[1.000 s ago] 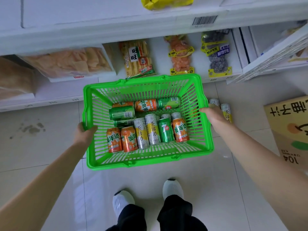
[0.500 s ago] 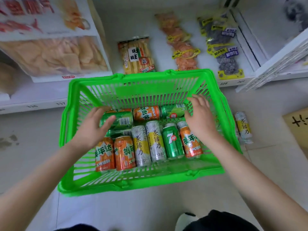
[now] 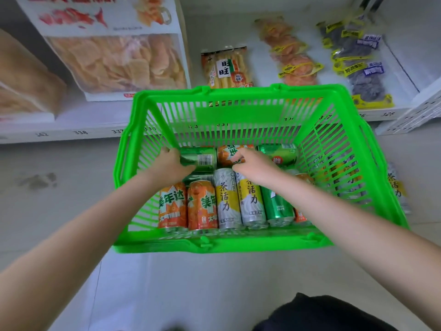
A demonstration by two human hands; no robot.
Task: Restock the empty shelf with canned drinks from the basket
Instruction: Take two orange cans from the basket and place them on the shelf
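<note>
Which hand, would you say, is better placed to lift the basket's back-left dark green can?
Left: the left hand grips that dark green metal can in the green plastic basket; the right hand touches an orange can.

Pale tiled floor [image 3: 191, 283] shows a dark smudge [image 3: 38, 180] at left. A low white shelf [image 3: 95, 120] has a numbered edge strip [image 3: 81, 133] and carries bagged snacks [image 3: 119, 63]. A white wire rack [image 3: 415, 115] stands at right.

One basket [image 3: 226, 244], two hands [image 3: 170, 167] [image 3: 256, 167], cans [image 3: 226, 199] inside — four green, four orange (visible), two silver-yellow.
</note>
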